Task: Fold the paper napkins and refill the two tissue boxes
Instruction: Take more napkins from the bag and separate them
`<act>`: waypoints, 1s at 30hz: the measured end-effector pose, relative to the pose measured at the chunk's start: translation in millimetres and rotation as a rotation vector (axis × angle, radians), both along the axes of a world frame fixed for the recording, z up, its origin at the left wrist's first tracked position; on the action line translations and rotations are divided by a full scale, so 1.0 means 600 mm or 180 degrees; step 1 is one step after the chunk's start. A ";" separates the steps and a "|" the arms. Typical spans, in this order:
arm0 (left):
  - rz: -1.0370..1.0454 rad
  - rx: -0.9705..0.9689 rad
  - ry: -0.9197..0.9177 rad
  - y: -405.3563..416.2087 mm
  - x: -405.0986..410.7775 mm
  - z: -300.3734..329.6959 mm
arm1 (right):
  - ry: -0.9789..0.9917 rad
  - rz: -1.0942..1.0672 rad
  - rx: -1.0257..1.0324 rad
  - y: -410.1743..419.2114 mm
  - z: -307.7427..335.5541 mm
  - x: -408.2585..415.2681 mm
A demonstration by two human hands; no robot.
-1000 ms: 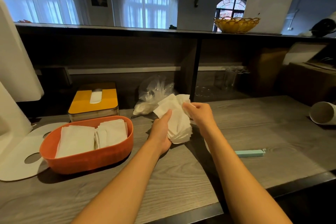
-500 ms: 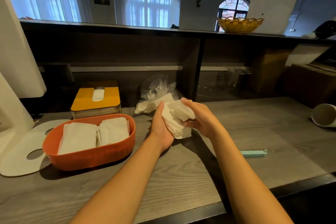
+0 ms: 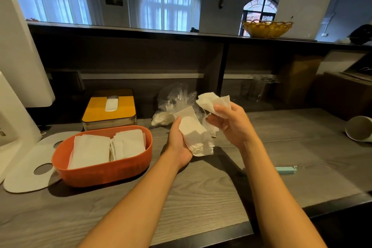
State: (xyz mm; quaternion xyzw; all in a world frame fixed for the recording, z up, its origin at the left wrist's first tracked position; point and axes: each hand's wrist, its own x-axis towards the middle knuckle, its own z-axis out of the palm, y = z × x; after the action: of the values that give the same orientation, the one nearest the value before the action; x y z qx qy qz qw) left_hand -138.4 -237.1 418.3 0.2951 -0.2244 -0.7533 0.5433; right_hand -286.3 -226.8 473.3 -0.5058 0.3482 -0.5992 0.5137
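My left hand [image 3: 178, 143] grips a stack of white paper napkins [image 3: 196, 137] above the wooden counter. My right hand [image 3: 229, 125] pinches a single napkin [image 3: 211, 101], lifted up and to the right of the stack. The orange tissue box [image 3: 104, 169] stands open at the left with two piles of folded napkins [image 3: 108, 148] inside. Behind it sits the yellow-lidded tissue box [image 3: 109, 109], closed, with a napkin poking from its slot.
A white oval lid [image 3: 28, 169] with a hole lies left of the orange box. A clear plastic bag [image 3: 177, 100] sits behind my hands. A light-blue clip [image 3: 285, 169] lies at the right, a tipped white cup [image 3: 359, 129] farther right. The counter's dark edge [image 3: 201, 237] runs along the front.
My right hand has peeled one napkin off the stack and lifted it up to the right. My left hand still holds the stack, now tilted flatter.
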 end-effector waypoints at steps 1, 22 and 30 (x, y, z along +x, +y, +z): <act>-0.0042 -0.0004 -0.0017 -0.001 0.000 0.000 | -0.0113 0.0265 0.0068 0.003 0.001 -0.002; -0.0180 0.0001 -0.0531 -0.006 -0.007 -0.006 | 0.1801 -0.0936 -0.0300 -0.015 -0.022 -0.005; -0.0312 -0.0081 -0.0283 -0.002 0.001 0.003 | -0.0249 -0.0125 -0.0761 0.010 0.014 -0.012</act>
State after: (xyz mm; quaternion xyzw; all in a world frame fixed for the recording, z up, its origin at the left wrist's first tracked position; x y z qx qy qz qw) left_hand -137.7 -238.0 420.2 0.3100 -0.2720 -0.7623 0.4989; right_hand -293.4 -220.9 481.8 -0.5327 0.2639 -0.6656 0.4511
